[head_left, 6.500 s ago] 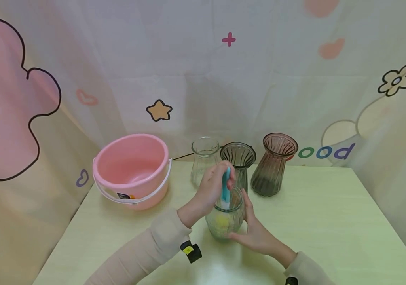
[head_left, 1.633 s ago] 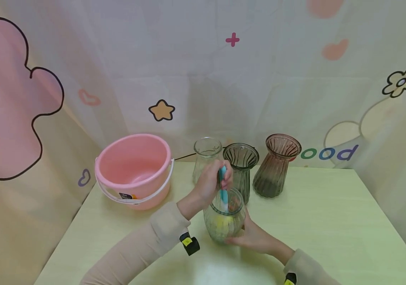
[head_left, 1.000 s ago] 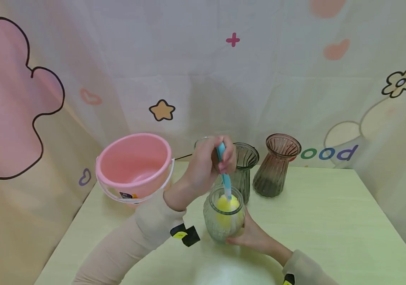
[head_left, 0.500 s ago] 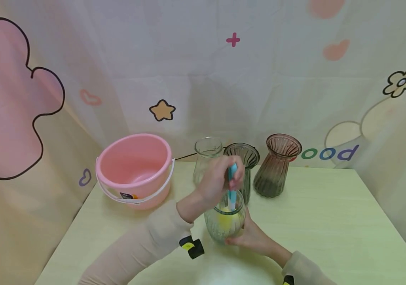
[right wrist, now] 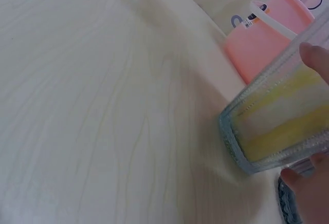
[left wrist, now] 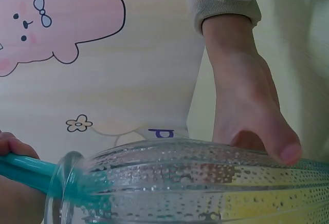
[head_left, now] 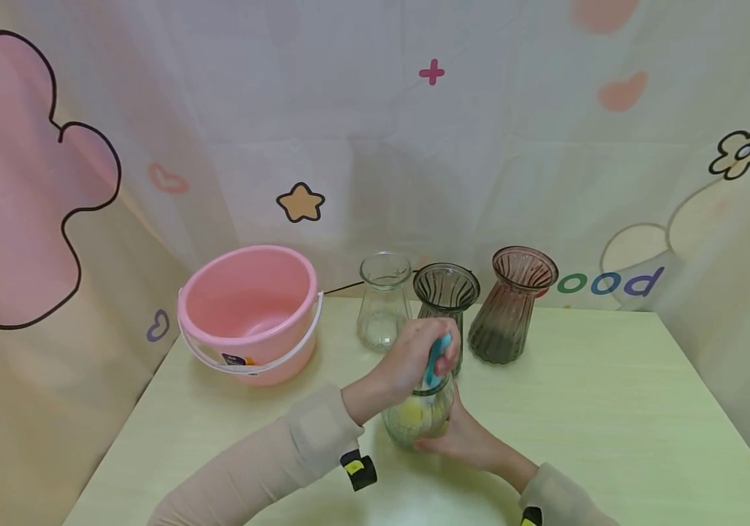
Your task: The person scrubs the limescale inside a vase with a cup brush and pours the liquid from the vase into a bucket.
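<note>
In the head view my left hand (head_left: 408,361) grips the teal handle (head_left: 438,358) of a sponge brush, its thumb side up. The brush stands inside a clear ribbed glass vase (head_left: 400,431), its yellow sponge head (left wrist: 267,203) showing through the wall low in the vase. Droplets cover the glass in the left wrist view. My right hand (head_left: 470,438) holds the vase near its base from the right, thumb in front and fingers behind, partly hidden by the glass. The right wrist view shows the vase's thick base (right wrist: 234,144) tilted in frame.
A pink bucket (head_left: 296,358) with a white handle stands on the left of the pale table (head_left: 612,409). Behind the hands are a clear vase (head_left: 381,321), a grey vase (head_left: 446,288) and a reddish-grey vase (head_left: 503,314). A printed curtain (head_left: 381,109) hangs behind.
My left hand drew the brush up until the sponge showed at the vase's mouth, then pushed it back down; it is now lower and farther right. The right hand keeps holding the vase.
</note>
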Available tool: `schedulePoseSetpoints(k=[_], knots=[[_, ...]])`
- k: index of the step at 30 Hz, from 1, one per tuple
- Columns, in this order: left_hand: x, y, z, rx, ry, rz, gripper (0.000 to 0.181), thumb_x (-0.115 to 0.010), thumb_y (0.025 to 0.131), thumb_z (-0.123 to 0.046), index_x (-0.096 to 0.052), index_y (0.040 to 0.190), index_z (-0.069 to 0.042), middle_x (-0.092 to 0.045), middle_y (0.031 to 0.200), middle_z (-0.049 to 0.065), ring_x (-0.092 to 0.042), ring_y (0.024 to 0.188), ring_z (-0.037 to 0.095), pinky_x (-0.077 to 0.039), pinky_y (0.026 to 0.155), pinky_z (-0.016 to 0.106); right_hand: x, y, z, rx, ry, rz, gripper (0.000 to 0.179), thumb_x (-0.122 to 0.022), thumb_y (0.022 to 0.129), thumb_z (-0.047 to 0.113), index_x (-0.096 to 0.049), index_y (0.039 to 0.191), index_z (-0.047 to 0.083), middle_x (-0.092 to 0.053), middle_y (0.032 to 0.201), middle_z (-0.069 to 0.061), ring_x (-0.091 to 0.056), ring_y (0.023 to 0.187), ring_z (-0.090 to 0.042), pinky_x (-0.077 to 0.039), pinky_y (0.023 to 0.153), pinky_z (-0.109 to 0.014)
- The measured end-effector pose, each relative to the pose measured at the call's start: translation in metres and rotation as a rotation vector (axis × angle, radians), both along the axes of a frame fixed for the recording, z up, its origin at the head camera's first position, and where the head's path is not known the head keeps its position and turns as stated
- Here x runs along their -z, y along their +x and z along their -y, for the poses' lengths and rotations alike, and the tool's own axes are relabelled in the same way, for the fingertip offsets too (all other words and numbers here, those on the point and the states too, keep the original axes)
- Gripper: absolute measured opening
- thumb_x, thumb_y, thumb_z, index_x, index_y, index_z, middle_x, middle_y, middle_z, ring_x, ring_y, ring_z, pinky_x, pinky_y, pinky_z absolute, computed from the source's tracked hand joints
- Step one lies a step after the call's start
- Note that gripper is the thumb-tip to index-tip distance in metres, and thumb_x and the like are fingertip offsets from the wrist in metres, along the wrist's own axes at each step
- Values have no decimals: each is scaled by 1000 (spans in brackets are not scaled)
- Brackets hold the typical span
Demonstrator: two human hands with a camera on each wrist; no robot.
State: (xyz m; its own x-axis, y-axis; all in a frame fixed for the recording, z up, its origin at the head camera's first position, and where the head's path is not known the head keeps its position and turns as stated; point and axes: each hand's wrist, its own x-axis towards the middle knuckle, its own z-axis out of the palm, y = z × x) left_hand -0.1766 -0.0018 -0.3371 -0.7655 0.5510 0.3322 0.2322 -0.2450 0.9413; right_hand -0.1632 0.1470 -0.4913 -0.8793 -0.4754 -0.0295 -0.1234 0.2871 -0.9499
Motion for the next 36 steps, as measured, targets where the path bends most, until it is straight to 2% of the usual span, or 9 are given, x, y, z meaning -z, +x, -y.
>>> schedulePoseSetpoints(k=[4, 8, 14, 19, 22, 26, 30, 33, 36], knots=[[-3, -1, 4, -9, 12, 67, 35, -26, 92, -19, -38, 64, -2, -37, 53, -1, -34, 46, 16, -34, 45, 28, -2, 0, -4, -39, 12, 35, 104, -73, 77, 22, 6, 143, 21, -21, 148, -10, -22, 135, -30, -21, 107, -53], [-11, -2, 8, -17, 47, 105, 38, -25, 93, -21, -38, 61, -6, -36, 51, -3, -33, 46, 15, -34, 47, 28, 0, -1, -4, -32, 5, 4, 106, -76, 74, 22, 4, 143, 23, -22, 147, -8, -26, 134, -30, -23, 106, -54], [-42, -2, 11, 41, 193, 82, 38, -25, 92, -18, -39, 58, -11, -36, 50, -3, -32, 47, 12, -29, 48, 25, 3, -1, 1, 11, -23, -67, 111, -81, 67, 20, -1, 145, 22, -28, 145, -6, -27, 133, -26, -19, 107, -52], [-73, -1, 14, 45, 243, 41, 37, -24, 92, -16, -40, 58, -11, -36, 50, -3, -30, 46, 14, -26, 47, 26, 3, 0, 3, 41, -25, -65, 108, -82, 66, 17, -6, 142, 21, -35, 139, -7, -35, 128, -27, -25, 104, -51], [-82, -2, 16, 36, 263, 34, 37, -25, 91, -15, -40, 58, -11, -35, 49, -3, -30, 45, 14, -26, 47, 26, 3, 1, 4, 49, -23, -68, 104, -81, 66, 18, -7, 140, 19, -38, 137, -9, -39, 126, -29, -27, 103, -51], [-76, -5, 16, 28, 295, 56, 38, -25, 91, -16, -40, 57, -10, -35, 48, -2, -30, 44, 14, -27, 46, 26, 5, 2, 5, 72, -15, -72, 100, -81, 67, 20, -8, 136, 17, -43, 134, -11, -44, 122, -30, -31, 101, -50], [-55, -6, 12, 20, 261, 96, 37, -25, 91, -15, -40, 57, -10, -35, 49, -2, -31, 45, 13, -26, 46, 25, 6, 3, 7, 114, -7, -75, 102, -82, 66, 20, -9, 137, 17, -47, 129, -8, -48, 117, -24, -35, 99, -41], [-34, -5, 7, 0, 168, 121, 36, -26, 92, -16, -40, 60, -8, -36, 51, -2, -31, 46, 13, -28, 45, 25, 6, 4, 8, 122, -16, -59, 104, -82, 66, 18, -7, 138, 19, -46, 130, -6, -46, 117, -21, -35, 99, -33], [-16, -4, 3, -28, 66, 136, 37, -26, 94, -19, -40, 62, -7, -36, 52, -2, -31, 46, 17, -32, 42, 29, 5, 5, 9, 109, -25, -29, 104, -81, 66, 17, -6, 137, 20, -42, 133, -5, -42, 121, -20, -32, 101, -32]])
